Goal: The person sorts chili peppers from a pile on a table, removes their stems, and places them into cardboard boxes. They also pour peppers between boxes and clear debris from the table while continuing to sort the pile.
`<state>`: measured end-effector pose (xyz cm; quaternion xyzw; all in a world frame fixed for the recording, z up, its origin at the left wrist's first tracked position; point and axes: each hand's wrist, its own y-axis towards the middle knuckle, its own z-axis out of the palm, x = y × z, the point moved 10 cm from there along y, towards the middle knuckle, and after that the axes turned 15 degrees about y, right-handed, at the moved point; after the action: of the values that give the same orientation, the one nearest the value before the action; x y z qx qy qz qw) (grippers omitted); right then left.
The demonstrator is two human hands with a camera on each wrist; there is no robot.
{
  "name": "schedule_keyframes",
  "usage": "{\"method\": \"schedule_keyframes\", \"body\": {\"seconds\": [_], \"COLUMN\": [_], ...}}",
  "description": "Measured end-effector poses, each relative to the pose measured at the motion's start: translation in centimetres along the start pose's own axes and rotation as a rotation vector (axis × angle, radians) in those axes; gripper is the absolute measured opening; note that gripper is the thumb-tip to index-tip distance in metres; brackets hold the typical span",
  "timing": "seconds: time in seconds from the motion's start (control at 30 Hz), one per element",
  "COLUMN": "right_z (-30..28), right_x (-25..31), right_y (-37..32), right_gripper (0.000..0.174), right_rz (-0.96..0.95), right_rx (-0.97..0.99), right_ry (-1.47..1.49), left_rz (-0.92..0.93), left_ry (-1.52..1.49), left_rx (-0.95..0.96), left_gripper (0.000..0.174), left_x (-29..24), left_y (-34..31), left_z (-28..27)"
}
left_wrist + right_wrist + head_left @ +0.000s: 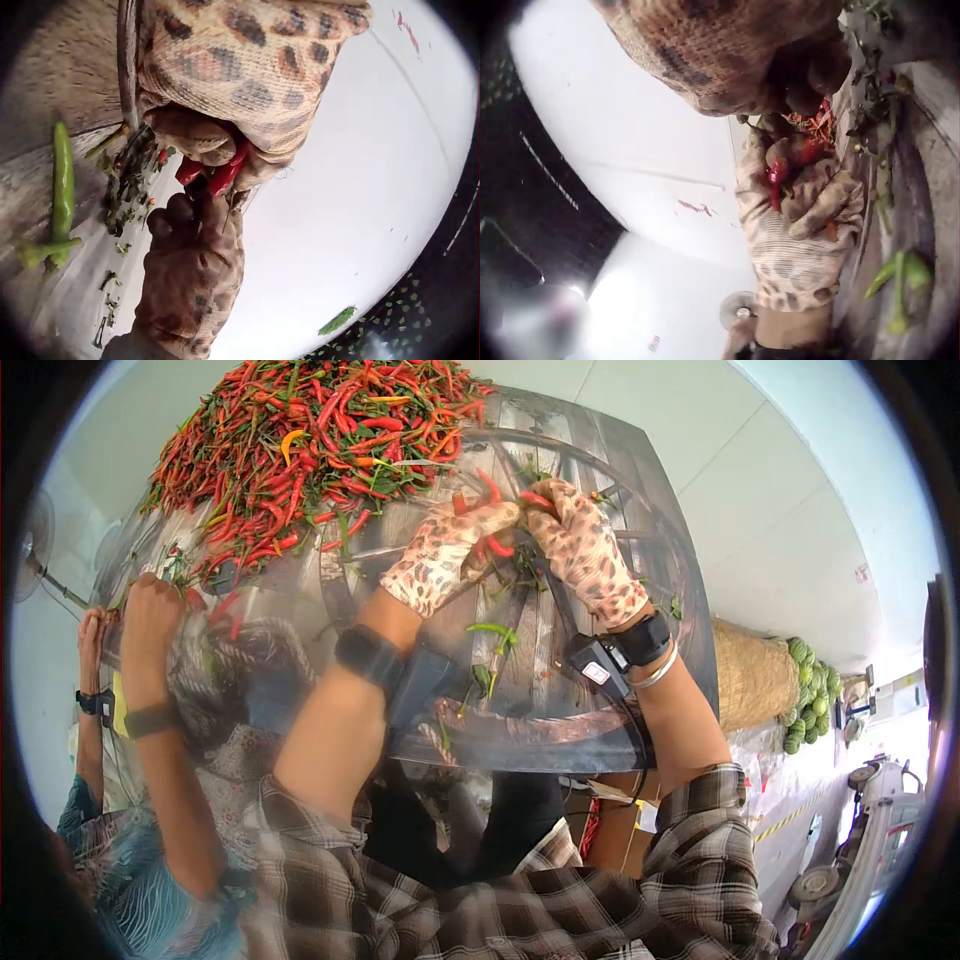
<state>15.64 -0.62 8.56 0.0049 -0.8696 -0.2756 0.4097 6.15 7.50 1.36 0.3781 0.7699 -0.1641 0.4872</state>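
Note:
Both hands wear leopard-spotted gloves and meet above the dark, wheel-patterned tabletop (pixel 560 690). My left hand (pixel 450 550) grips several red chilli peppers (pixel 778 171) in its curled fingers, some sticking out past the glove. Close against it, my right hand (pixel 590 555) has bent fingers and pinches at a red chilli pepper (pixel 537 500). Seen from the left wrist, the right fingertips (pixel 217 201) come right up to the red chillies below the left hand; the stem ends are partly hidden by the gloves.
A big heap of red chillies (pixel 300 450) covers the table's far left. Green chillies (pixel 495 630) and stem scraps lie near my hands. Another person's hand (pixel 155 610) works at the left edge. A cardboard box (pixel 615 835) sits below; a sack (pixel 755 675) and watermelons (pixel 812 700) stand right.

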Motion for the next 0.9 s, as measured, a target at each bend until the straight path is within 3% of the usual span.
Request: {"method": "schedule_keyframes", "body": {"seconds": [0.03, 0.1, 0.13, 0.23, 0.3, 0.37, 0.4, 0.43, 0.5, 0.67, 0.7, 0.73, 0.8, 0.87, 0.9], "right_z": [-0.1, 0.6, 1.1, 0.8, 0.5, 0.2, -0.2, -0.3, -0.4, -0.7, -0.7, -0.5, -0.6, -0.6, -0.5], "right_x": [0.2, -1.8, -2.4, -2.3, -2.6, -2.9, -1.7, -0.1, 0.1, 0.1, 0.7, 1.8, 2.7, 3.0, 3.2], "right_y": [0.0, -0.3, -0.5, -0.3, 0.4, 0.4, 0.6, 0.5, 0.5, 0.4, 0.2, 0.0, -0.1, -0.2, -0.3], "right_gripper": [0.021, 0.026, 0.028, 0.029, 0.028, 0.028, 0.027, 0.025, 0.024, 0.022, 0.023, 0.023, 0.023, 0.023, 0.023], "right_rz": [0.001, 0.256, 0.321, 0.281, 0.257, 0.246, 0.058, -0.128, -0.069, -0.034, -0.138, -0.241, -0.230, -0.218, -0.246], "right_rx": [0.000, 0.078, 0.063, 0.095, 0.066, 0.038, 0.034, 0.030, 0.008, -0.042, -0.047, -0.052, -0.059, -0.063, -0.058], "right_ry": [0.001, 0.214, 0.495, 0.394, 0.372, 0.353, 0.179, 0.004, 0.033, 0.058, -0.016, -0.090, -0.136, -0.180, -0.199], "left_rz": [0.323, 0.644, 0.537, 0.385, 0.354, 0.453, 0.484, 0.203, -0.079, 0.002, 0.030, 0.199, 0.366, -0.026, -0.029], "left_ry": [-0.088, -0.176, -0.290, -0.428, -0.450, -0.279, -0.222, -0.218, -0.211, 0.061, 0.070, 0.079, 0.087, -0.749, -0.749], "left_rx": [-0.158, -0.316, -0.264, -0.192, -0.182, -0.217, -0.230, -0.114, 0.000, 0.019, 0.004, -0.020, -0.045, 0.133, 0.129], "left_gripper": [0.032, 0.029, 0.030, 0.031, 0.031, 0.031, 0.031, 0.031, 0.031, 0.033, 0.034, 0.031, 0.028, 0.020, 0.020], "left_x": [-1.0, -2.4, -1.4, -0.2, 0.2, -1.2, -1.8, -0.6, -0.1, -1.4, -1.1, -1.8, -2.2, 1.5, 1.5], "left_y": [0.6, -0.7, -0.1, 0.9, 1.7, 1.0, 0.7, 1.5, 1.0, -0.1, 0.0, 0.2, 0.6, 1.9, 1.8], "left_z": [-0.5, -1.5, -1.1, -0.5, -0.5, -1.1, -1.3, -0.7, -0.4, -0.4, -0.4, -0.6, -0.3, 2.0, 2.0]}}
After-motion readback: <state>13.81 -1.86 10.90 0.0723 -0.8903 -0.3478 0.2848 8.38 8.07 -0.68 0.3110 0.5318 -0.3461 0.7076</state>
